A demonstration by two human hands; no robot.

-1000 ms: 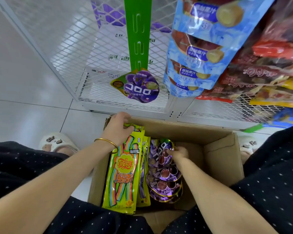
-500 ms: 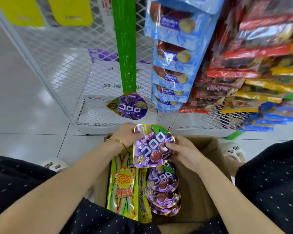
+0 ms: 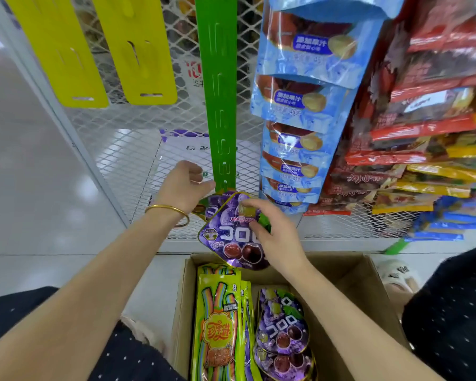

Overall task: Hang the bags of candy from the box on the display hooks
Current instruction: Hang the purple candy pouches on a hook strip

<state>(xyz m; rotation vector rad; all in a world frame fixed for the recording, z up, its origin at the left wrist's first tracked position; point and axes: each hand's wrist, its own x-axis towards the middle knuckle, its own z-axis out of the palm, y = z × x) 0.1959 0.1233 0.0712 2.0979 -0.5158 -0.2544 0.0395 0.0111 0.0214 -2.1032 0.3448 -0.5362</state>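
A purple foil bag of grape candy [image 3: 230, 239] is held above the far edge of an open brown cardboard box [image 3: 355, 273], just below the lower end of a long green plastic display strip [image 3: 217, 92]. The bag is gripped at its right side by the right hand [image 3: 276, 239], with the fingers curled over its front and upper corner. The bag is tilted, its top leaning toward the strip. Behind it, a second purple bag [image 3: 210, 206] is seen hanging at the foot of the strip, mostly covered.

The left hand [image 3: 183, 185], with a thin gold bangle [image 3: 168, 209] worn at the wrist, is raised just beside the strip's lower end. Its fingers are curled and the thumb is stretched toward the strip; whether anything is pinched cannot be told.

Inside the box, tall green bags of rainbow candy [image 3: 217, 325] are stacked at the left, and more purple grape bags [image 3: 283, 328] are piled beside them. On the white wire mesh rack [image 3: 127, 149], two flat yellow plastic strips [image 3: 138, 50] are hung at the left, a column of light blue bags [image 3: 300, 105] right of the green strip, and red and yellow packets [image 3: 423, 127] farther right.
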